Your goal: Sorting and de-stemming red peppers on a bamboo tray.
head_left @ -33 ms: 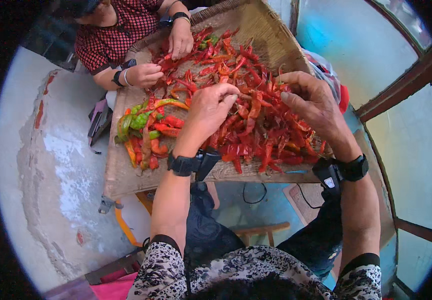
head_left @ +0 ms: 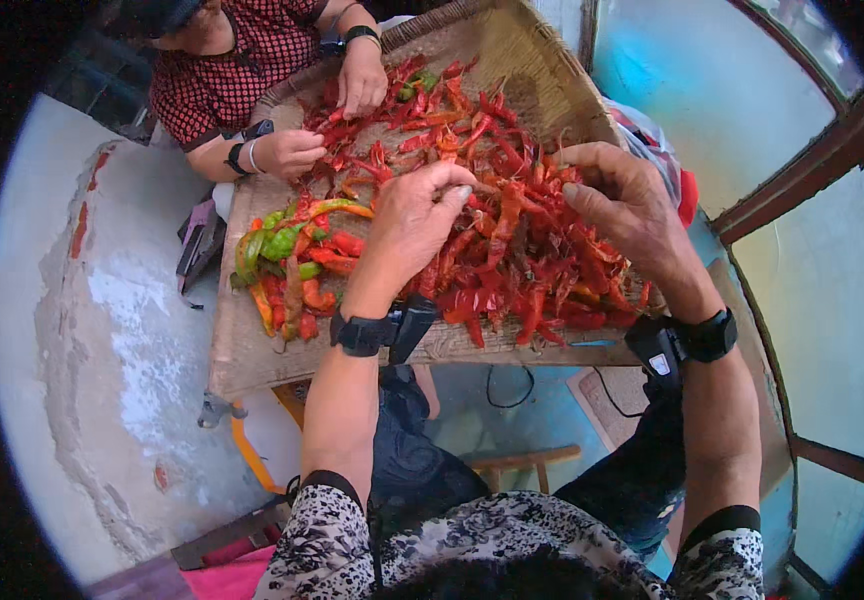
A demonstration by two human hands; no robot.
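A heap of dried red chili peppers lies on a woven tray in front of me. At the upper left of the heap, my left hand is closed in a pinch, thumb against forefinger, at the stem end of a wrinkled red chili pepper. Over the right part of the heap is my right hand, its fingers curled and the thumb apart from the forefinger. Nothing shows plainly between them. Green peppers mixed with orange and red ones form a separate pile left of my left wrist.
Across the tray sits a person in a red-patterned top, both hands among the chilies. Black devices are strapped to my wrists. A framed window stands to the right, a worn wall to the left. A wooden stool is below.
My left hand has shifted very slightly to the left, still pinched. My right hand and the other person's hands look unmoved.
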